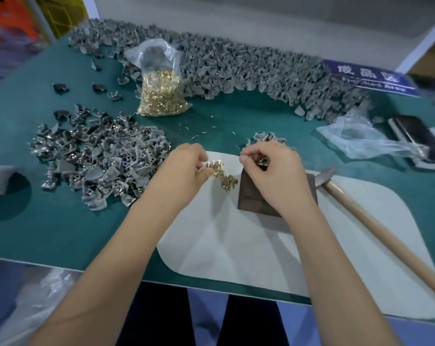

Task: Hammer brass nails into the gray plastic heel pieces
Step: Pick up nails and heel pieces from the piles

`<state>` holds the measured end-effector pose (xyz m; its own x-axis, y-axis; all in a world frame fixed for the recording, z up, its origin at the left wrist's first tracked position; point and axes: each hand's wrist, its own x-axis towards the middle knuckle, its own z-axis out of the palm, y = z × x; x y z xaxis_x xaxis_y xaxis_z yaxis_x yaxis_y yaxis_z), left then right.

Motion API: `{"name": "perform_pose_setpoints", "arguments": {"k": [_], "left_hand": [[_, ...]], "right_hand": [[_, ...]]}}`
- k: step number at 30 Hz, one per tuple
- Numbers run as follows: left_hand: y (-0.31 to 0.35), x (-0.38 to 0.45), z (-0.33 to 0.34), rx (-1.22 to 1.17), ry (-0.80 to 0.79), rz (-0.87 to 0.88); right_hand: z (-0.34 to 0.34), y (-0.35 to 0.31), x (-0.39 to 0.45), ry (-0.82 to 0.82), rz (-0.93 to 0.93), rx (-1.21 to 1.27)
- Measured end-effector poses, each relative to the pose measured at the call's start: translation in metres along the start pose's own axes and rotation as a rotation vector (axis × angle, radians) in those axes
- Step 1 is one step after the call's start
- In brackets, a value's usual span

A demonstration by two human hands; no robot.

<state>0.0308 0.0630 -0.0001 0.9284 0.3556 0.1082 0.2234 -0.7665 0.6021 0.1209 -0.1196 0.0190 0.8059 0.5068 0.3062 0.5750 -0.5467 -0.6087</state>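
The right hand pinches something small, probably a heel piece, over the dark block. At its nine o'clock, the left hand pinches at the loose brass nails. Nail-setting seems underway; next needs the hammer, lying at three o'clock.

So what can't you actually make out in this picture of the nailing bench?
- Head view: what the right hand pinches; its curled fingers hide it.
- Whether the left hand holds a nail from the loose brass nails; too small to tell.
- The hammer handle's end, cut off by the right edge.
- The dark block, partly hidden by the right wrist.
- The blue sign, its small print blurred.
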Motion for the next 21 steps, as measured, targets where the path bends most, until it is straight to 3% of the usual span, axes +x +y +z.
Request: {"name": "perform_pose_setpoints", "arguments": {"k": [13, 16, 21], "left_hand": [[0.013, -0.005, 0.012, 0.09, 0.039, 0.044], [0.025, -0.007, 0.015, -0.175, 0.105, 0.075], [0.055, 0.01, 0.02, -0.678, 0.036, 0.008]], "right_hand": [[-0.006, 0.004, -0.006, 0.052, 0.063, 0.225], [-0.006, 0.005, -0.007, 0.08, 0.058, 0.264], [-0.01, 0.009, -0.001, 0.18, 0.104, 0.393]]}}
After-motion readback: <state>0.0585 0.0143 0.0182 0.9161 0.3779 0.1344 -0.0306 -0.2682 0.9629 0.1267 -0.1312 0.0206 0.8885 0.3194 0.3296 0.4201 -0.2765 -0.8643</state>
